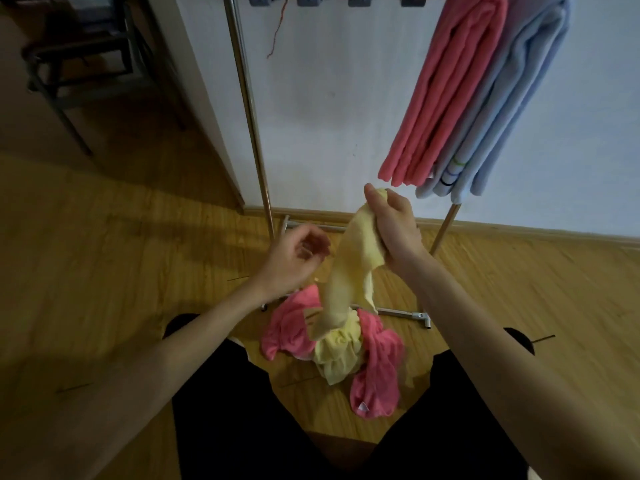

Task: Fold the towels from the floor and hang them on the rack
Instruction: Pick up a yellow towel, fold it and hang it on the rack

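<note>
I can read no writing; a small white tag on the pink towel is too blurred. My right hand is raised in front of the rack, fingers clenched on the top of the yellow towel, which hangs down to the floor pile at the rack's base. My left hand hovers left of it, palm up, fingers loosely curled, grasping nothing. Folded pink and blue towels hang on the rack, tops cut off.
</note>
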A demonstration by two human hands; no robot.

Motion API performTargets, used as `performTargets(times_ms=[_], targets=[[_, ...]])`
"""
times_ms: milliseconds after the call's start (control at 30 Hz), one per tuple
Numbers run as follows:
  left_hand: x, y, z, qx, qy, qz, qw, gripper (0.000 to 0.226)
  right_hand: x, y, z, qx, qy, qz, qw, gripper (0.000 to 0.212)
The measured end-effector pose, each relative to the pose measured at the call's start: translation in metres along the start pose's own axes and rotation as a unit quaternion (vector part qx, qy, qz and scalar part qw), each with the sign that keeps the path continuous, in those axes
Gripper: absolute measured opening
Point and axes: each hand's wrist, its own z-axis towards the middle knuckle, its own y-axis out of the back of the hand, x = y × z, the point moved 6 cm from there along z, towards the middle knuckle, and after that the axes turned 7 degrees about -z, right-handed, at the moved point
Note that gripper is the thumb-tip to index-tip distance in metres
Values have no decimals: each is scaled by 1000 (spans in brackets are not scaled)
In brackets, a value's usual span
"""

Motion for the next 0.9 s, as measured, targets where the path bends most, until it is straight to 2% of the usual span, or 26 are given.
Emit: performTargets(times_ms=[33,133,233,300,433,533,667,800,900], targets=[[-1,-2,-10,33,-11,16,999,16,0,-1,0,-8,-2,3,1000,23],[1,-8,-29,98,-36,105,989,38,-3,-6,4,-33,-23,31,999,24],[5,-11,-36,76,-48,202,975,53,-1,-9,4,-65,-51,66,994,20],[4,-14,-37,57,-40,225,972,56,3,-11,3,-74,-53,90,992,18],[0,-18,-34,25,-9,239,971,50,9,-12,1,-79,-49,119,988,22],[0,-22,-30,23,-1,248,969,29,12,-10,0,-85,-47,139,986,27],[26,-11,-25,25,72,179,981,31,9,2,4,-105,-48,154,981,28],[39,10,-19,-39,154,47,986,24,-11,16,8,-117,-95,131,980,13],[25,16,-15,-72,186,-42,979,24,-32,23,12,-112,-160,74,978,35]])
